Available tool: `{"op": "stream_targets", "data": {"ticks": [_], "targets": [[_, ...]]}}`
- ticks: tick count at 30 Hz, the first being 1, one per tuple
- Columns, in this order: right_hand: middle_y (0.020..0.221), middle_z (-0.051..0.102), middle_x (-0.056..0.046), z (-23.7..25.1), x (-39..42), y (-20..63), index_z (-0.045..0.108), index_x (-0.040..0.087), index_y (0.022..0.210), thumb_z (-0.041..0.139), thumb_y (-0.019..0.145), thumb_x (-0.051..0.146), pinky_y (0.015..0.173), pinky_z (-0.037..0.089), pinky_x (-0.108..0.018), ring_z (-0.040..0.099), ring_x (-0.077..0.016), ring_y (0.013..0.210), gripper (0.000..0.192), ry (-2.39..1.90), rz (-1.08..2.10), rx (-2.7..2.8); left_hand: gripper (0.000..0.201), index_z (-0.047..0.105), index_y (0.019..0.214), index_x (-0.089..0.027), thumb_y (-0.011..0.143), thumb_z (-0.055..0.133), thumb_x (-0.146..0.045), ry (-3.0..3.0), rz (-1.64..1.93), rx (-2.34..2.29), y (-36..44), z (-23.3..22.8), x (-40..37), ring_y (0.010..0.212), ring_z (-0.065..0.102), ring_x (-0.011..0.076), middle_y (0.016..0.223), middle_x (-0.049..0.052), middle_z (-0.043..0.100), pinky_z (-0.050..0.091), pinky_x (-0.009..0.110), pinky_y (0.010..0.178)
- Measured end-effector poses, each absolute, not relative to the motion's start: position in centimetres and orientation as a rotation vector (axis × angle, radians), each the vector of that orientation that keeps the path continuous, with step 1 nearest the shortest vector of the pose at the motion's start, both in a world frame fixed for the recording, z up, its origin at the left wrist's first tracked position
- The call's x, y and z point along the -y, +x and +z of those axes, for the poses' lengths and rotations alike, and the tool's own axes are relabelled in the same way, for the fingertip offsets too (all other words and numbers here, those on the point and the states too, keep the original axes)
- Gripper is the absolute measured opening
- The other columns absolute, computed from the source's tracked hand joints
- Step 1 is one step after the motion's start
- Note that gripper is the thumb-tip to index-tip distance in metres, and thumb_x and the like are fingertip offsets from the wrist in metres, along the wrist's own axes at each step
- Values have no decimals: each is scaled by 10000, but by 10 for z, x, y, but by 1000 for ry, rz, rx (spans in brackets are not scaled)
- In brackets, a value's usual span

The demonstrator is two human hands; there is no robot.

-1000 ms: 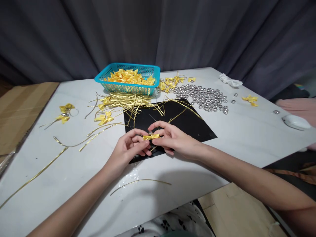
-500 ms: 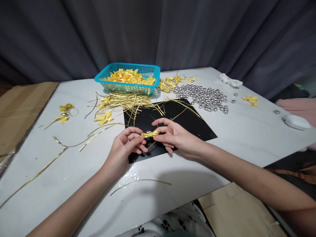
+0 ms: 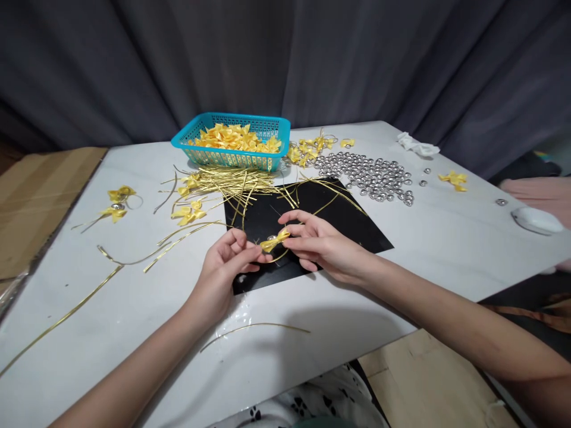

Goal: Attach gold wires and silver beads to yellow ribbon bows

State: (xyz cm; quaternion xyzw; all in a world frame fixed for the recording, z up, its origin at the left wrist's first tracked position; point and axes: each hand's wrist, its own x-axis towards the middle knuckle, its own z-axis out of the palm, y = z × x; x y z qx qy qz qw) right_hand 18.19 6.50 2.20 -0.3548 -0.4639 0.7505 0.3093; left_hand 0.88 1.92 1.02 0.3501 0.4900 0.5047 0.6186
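Mid-frame: right hand (image 3: 325, 245) pinches yellow bow (image 3: 277, 239), silver bead (image 3: 271, 238) partly hidden by it; left hand (image 3: 228, 260) at bow's end, hold unclear.

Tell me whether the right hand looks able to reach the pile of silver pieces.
Probably yes: between the right hand and the silver pieces I see only the black sheet, gold strands and tabletop, though that hand holds a yellow bow.
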Motion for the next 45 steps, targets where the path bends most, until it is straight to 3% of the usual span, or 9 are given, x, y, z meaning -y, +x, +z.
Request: {"op": "stream_targets", "data": {"ticks": [8,14,21,26,29,32,38,41,45], "targets": [[615,507,94,13,-61,178,449,196,1002,666,741,181,349,378,-140,352,-11,362,340,-852,2082,1226,126,508,817,-189,778,619,-235,854,1121,-1086,8,10,-17,642,604,103,655,-15,642,467,167,547],[686,515,47,19,-61,182,494,174,1016,589,777,148,358,322,-143,278,-7,398,258,-871,2323,1118,96,528,846,-170,760,531,-213,651,1216,-939,4,14,-19,550,581,130,561,-18,541,430,195,478],[598,521,44,26,-74,192,501,170,903,566,764,102,353,209,-119,235,-8,395,167,-936,2256,1081,56,516,790,-168,777,495,-218,599,1285,-921,3,15,-19,516,538,110,530,-13,514,374,177,443],[636,575,18,20,-72,188,550,159,916,568,804,206,346,302,-123,288,-16,387,123,-854,2235,1183,98,541,820,-180,764,618,-198,905,1048,-996,11,18,-10,552,564,89,667,-9,625,371,160,452],[623,588,10,15,-71,184,587,145,894,483,875,346,316,346,-147,251,-18,344,227,-868,2285,1237,78,555,805,-176,788,628,-199,1076,1039,-979,14,18,-6,533,519,52,745,-6,657,375,148,476],[562,559,37,13,-71,183,604,130,807,549,845,334,304,352,-132,214,0,319,215,-894,2353,1320,49,564,830,-180,820,597,-216,1127,1019,-957,16,18,-4,518,466,47,737,-5,658,368,144,469],[628,592,30,19,-72,186,634,119,851,689,740,291,320,388,-118,358,0,362,212,-884,2277,1418,46,559,823,-178,810,595,-203,1087,1069,-994,17,16,-7,493,442,44,724,-13,628,344,153,449],[545,551,48,19,-75,187,649,108,856,679,750,279,370,453,-137,403,-11,364,204,-984,2113,1457,43,545,846,-180,814,570,-196,998,1086,-1010,16,14,-9,429,382,19,713,-30,595,264,156,412],[525,549,47,18,-83,191,650,104,804,685,745,280,354,433,-123,467,-22,370,188,-1061,1932,1518,53,522,846,-175,797,543,-174,877,1046,-1017,14,14,-10,392,309,5,656,-47,525,156,166,390]]}}
